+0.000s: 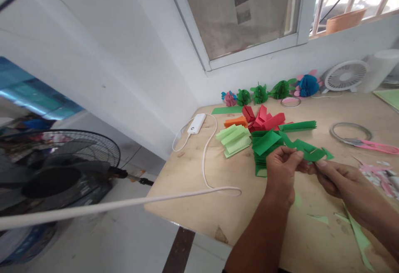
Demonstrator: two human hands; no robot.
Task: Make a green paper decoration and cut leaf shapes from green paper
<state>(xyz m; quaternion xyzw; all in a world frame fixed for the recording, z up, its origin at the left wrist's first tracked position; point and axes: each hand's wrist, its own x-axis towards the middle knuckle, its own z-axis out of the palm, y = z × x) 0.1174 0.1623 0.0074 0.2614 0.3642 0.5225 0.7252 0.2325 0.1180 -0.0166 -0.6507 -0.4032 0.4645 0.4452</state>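
Note:
Above the table, my left hand (282, 171) pinches a cut piece of dark green paper (311, 150) between thumb and fingers. My right hand (338, 177) is closed at the lower edge of the same piece, its thumb and fingertips pressed together. Something thin and dark shows under the right fingers, too hidden to name. Beside my left wrist lies a pile of folded dark green paper (264, 144). Folded light green strips (234, 140), red folded paper (263, 118) and an orange folded strip (236, 121) lie to its left and behind.
Several honeycomb paper figures (260, 93) line the wall near a small white fan (346, 75). Pink-handled scissors (378, 145) touch a wire coil (350, 131) at right, above paper scraps (378, 175). A white power bank (197, 123) trails a cable (204, 161) across the table's left side.

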